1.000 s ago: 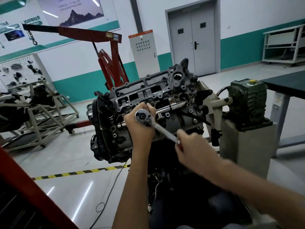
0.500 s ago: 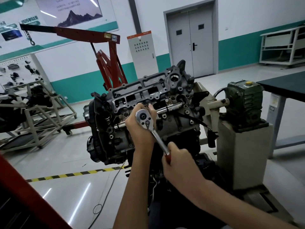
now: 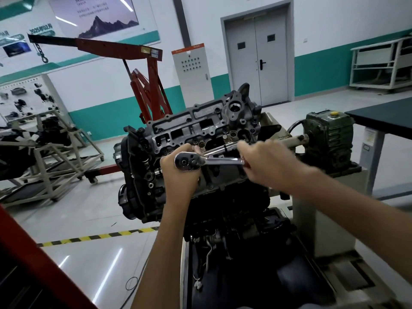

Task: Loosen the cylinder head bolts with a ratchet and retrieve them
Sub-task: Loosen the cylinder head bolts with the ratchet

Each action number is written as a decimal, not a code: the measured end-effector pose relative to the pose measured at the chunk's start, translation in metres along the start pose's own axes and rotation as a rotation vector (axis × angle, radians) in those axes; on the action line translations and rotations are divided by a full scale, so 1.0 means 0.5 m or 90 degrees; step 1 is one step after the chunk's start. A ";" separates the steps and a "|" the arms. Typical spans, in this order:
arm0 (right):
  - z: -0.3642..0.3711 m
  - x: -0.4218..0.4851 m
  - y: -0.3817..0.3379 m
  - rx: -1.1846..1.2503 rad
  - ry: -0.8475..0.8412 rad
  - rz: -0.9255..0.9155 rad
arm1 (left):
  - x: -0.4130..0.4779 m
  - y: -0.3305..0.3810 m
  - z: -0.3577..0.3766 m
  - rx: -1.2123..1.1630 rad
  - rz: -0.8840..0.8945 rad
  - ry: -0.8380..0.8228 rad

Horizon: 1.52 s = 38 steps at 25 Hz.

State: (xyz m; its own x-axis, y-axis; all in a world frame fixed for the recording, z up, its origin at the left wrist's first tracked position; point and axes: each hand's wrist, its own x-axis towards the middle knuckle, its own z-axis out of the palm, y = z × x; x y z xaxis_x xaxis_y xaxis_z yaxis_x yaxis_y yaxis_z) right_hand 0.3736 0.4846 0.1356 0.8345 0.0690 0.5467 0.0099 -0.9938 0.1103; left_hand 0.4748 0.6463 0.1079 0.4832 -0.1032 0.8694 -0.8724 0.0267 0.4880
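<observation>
- Left hand [image 3: 178,175]: fingers curled up behind the round head of the chromed steel ratchet [image 3: 209,161] and gripping it. I judge this is to steady the socket square on the fastener.
- Right hand [image 3: 267,163]: wrapped round the red grip at the far end of the handle, and motion-blurred. Holding it that far out probably serves leverage.
- The handle lies about level, pointing to 3 o'clock from its head.
- Cylinder head bolt: hidden under the ratchet head and the left palm, so I cannot tell how far it has backed out. It sits on the near edge of the grey cast-metal cylinder head [image 3: 200,128], about mid-length.
- The head tops a black engine block [image 3: 234,204] that is tilted toward the worker, which presents the bolt face to the tool.
- At 3 o'clock of the engine, a green cast gearbox [image 3: 327,139] joins it by a shaft; this is likely the stand's tilt drive.
- A red steel engine hoist [image 3: 147,85] stands at 11 o'clock, well apart.
- Yellow-and-black floor tape [image 3: 100,237] lies at 7 o'clock.
- Stage, as I read it: loosening is under way and no retrieved bolt is in sight.
</observation>
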 end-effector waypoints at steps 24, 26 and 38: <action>0.106 -0.107 -0.174 0.419 -0.054 0.261 | -0.004 0.012 0.069 -0.165 -0.069 0.099; 0.087 -0.095 -0.145 0.337 -0.064 0.194 | -0.002 -0.004 0.049 -0.127 -0.036 0.067; 0.077 -0.082 -0.101 0.262 -0.030 0.182 | -0.013 0.019 0.035 0.056 -0.005 0.084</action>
State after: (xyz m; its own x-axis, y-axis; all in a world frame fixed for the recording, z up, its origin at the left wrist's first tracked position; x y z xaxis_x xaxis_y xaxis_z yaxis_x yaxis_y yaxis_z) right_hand 0.3600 0.5286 0.0757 0.8596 -0.2059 0.4676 -0.0144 -0.9246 -0.3806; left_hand 0.4619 0.6297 0.1055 0.4906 0.0293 0.8709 -0.8687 -0.0611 0.4915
